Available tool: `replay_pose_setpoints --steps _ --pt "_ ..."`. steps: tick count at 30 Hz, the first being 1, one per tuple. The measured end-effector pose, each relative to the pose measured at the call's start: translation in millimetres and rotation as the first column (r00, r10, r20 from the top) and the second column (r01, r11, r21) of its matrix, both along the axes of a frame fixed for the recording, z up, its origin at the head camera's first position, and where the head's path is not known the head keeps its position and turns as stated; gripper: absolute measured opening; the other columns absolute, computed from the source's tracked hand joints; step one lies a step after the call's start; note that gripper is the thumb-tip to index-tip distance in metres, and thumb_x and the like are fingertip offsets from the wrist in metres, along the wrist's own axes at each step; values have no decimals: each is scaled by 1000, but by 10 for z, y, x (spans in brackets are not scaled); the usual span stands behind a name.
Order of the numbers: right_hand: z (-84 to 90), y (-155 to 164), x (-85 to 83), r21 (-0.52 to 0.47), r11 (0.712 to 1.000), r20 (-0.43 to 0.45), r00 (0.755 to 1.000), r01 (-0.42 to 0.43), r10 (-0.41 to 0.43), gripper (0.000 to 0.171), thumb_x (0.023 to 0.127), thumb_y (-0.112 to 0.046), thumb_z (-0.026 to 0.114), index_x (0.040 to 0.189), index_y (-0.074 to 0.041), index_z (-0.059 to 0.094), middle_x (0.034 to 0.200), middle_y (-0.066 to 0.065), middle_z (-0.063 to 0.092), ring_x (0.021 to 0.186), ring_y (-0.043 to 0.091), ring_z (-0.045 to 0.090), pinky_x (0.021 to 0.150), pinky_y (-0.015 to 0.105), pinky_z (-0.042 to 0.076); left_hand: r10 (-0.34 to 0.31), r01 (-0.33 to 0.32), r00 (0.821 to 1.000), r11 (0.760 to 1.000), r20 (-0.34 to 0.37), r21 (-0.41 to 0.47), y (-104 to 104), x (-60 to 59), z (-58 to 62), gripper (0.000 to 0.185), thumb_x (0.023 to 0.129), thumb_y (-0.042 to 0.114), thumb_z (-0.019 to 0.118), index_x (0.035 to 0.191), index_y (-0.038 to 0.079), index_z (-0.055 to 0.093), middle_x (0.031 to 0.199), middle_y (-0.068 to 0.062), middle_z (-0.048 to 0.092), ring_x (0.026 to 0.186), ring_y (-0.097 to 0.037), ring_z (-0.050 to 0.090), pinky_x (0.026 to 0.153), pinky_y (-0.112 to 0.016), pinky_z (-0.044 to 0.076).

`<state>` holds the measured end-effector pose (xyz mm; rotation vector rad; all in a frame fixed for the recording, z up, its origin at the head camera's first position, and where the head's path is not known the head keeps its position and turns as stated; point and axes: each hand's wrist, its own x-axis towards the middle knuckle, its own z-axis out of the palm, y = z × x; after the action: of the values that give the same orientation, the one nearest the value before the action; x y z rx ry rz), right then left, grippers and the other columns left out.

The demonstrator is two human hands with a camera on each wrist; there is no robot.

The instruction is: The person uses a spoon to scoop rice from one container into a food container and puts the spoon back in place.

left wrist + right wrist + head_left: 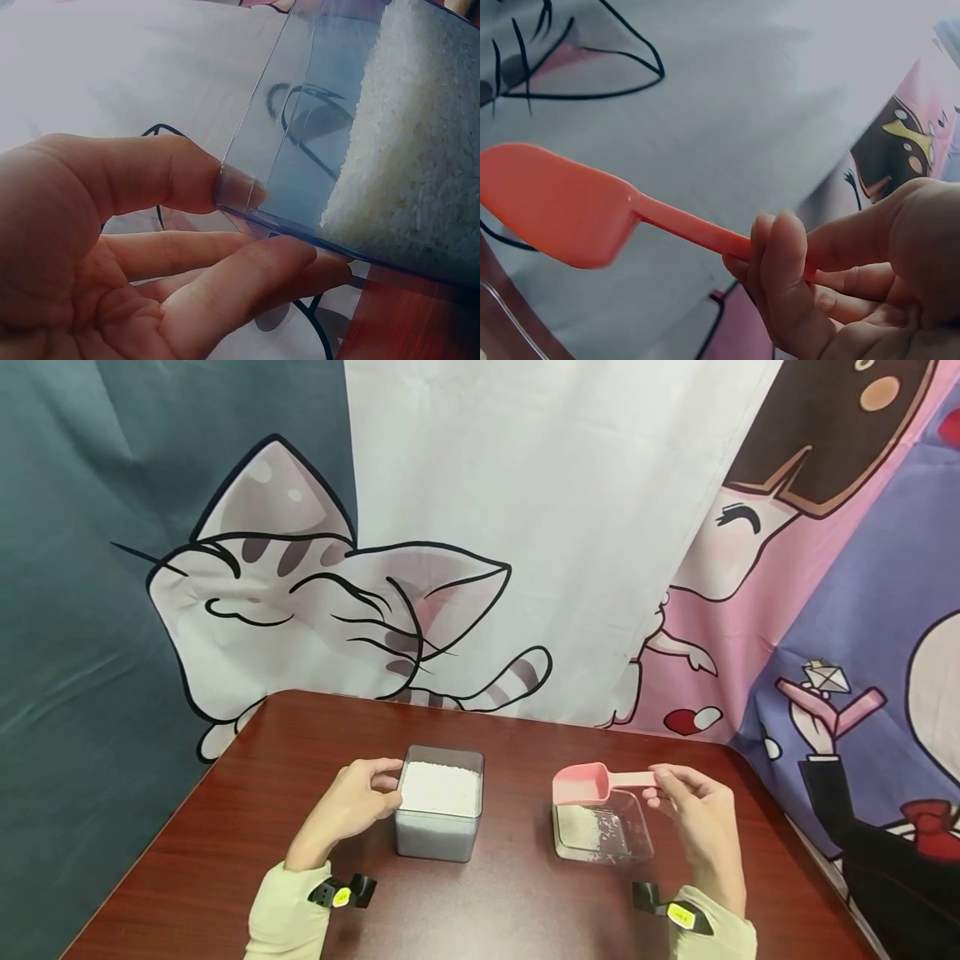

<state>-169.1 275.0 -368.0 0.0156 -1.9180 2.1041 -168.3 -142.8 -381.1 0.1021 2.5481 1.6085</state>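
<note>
Sleeved wrists frame two tubs on the counter point(247, 793).
Left hand point(352, 806) grips the rice tub point(440, 812); right hand point(693, 806) pinches the pink scoop point(592, 782) over the shallow tub point(603, 835). Any tilt could scatter grains.

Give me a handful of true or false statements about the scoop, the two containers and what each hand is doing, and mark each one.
1. The right hand holds the pink scoop by its handle. True.
2. The scoop sits over the full container. False: it hangs over the shallow clear container, which has only a little rice.
3. The left hand grips the tall container, thumb over its rim. True.
4. The tall container is nearly empty. False: white rice fills it almost to the top.
5. Both containers stand on a dark red-brown table. True.
</note>
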Motion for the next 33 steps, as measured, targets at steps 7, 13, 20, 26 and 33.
replay_pose_setpoints --steps 7,13,20,26,33 --pt "134 -297 -11 23 998 95 994 58 -60 25 84 -9 64 96 12 62 67 5 66 55 13 63 53 23 52 7 -7 1000 1000 8 -2 15 7 8 51 75 -1 59 126 -2 52 101 -16 65 77 -18 65 68 -35 53" --pt "161 -489 -23 29 995 86 992 90 -92 32 85 -11 63 103 16 58 64 5 65 54 12 62 51 22 51 7 -7 1000 1000 7 9 27 8 17 52 75 -3 58 126 -3 51 101 -17 65 76 -19 65 67 -34 54" --pt "175 -708 -42 -93 994 55 997 53 -48 36 84 -12 64 104 18 55 70 10 66 57 18 63 54 27 53 10 -10 1000 1000 -2 -24 29 16 32 52 74 -2 58 126 -4 51 100 -16 65 74 -18 65 66 -33 53" --pt "182 -887 -48 -57 998 21 999 27 -26 32 85 -13 64 102 13 59 71 11 67 58 18 64 56 28 54 12 -12 1000 999 -15 -46 26 8 33 52 74 -1 58 126 -3 51 98 -14 66 72 -17 64 64 -33 52" --pt "182 -1026 -31 -92 996 4 1000 10 -10 38 84 -13 64 104 18 56 70 14 67 56 18 64 59 31 54 12 -12 1000 999 -13 -45 40 5 35 52 74 -2 57 125 -2 52 98 -14 66 73 -16 63 64 -32 52"
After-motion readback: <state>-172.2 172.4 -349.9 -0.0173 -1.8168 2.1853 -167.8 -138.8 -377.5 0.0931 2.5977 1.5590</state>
